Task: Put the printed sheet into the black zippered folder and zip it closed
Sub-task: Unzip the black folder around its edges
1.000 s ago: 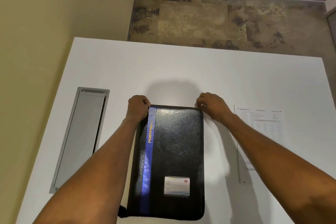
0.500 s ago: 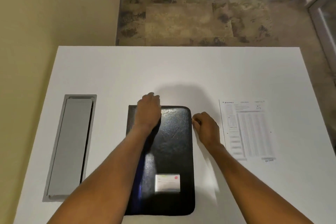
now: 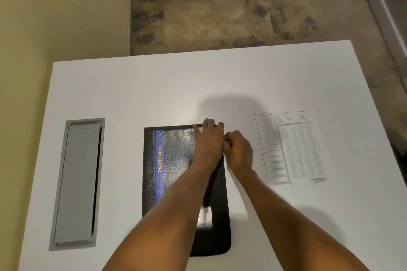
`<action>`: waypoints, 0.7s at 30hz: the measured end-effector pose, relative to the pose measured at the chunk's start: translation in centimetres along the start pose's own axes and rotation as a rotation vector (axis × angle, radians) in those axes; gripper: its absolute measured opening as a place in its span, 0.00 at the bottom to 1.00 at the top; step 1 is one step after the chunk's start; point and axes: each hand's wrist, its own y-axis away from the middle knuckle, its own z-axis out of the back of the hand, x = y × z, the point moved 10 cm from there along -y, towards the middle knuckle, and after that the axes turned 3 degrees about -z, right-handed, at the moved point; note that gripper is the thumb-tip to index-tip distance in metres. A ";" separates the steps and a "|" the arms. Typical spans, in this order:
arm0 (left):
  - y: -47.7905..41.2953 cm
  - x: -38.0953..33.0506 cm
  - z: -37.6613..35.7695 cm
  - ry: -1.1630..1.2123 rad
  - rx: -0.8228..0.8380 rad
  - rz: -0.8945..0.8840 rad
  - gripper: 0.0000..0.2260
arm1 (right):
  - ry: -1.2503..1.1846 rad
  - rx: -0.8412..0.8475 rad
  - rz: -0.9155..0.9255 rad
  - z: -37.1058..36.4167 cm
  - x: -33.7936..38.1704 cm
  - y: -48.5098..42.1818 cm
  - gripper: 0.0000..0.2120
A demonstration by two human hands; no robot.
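Observation:
The black zippered folder [image 3: 176, 160] lies closed and flat on the white table [image 3: 154, 90], with its blue "PORTFOLIO" stripe on the left. My left hand [image 3: 209, 138] presses down on its far right corner, fingers reaching over the far edge. My right hand [image 3: 239, 152] is beside it at the folder's right edge, fingers pinched together where the zipper runs; the pull itself is hidden. The printed sheet [image 3: 290, 147] lies flat on the table to the right of the folder, apart from both hands.
A grey recessed hatch [image 3: 77, 182] is set into the table on the left. A beige wall [image 3: 55, 17] runs along the table's left side. Beyond the far table edge is a patterned floor [image 3: 220, 17].
My left hand has slid from the folder's far left corner across to its far right corner. My right hand came around that corner onto the right edge. The sheet has not moved.

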 end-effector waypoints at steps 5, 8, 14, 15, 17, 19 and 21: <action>-0.9 0.1 0.1 0.042 -0.043 0.050 0.12 | 0.052 0.019 0.055 0.2 -0.4 0.3 0.06; -1.1 0.3 -0.1 0.055 -0.069 0.049 0.11 | 0.138 0.045 0.116 0.3 -1.3 1.6 0.06; -0.9 0.0 -0.2 0.025 -0.024 0.055 0.12 | 0.176 0.110 0.111 -0.4 -4.3 7.3 0.05; -0.8 -0.1 -0.1 0.025 -0.026 0.054 0.12 | 0.164 0.120 0.090 -0.5 -4.9 8.4 0.05; -0.6 -0.2 0.0 0.024 -0.040 0.047 0.11 | 0.138 0.126 0.048 -0.5 -5.9 10.5 0.06; -0.5 -0.3 0.1 0.002 -0.065 0.043 0.11 | 0.128 0.135 0.019 -0.5 -6.8 12.4 0.07; -0.4 -0.4 0.1 -0.046 -0.082 0.040 0.11 | 0.145 0.154 0.007 -0.8 -7.5 14.3 0.07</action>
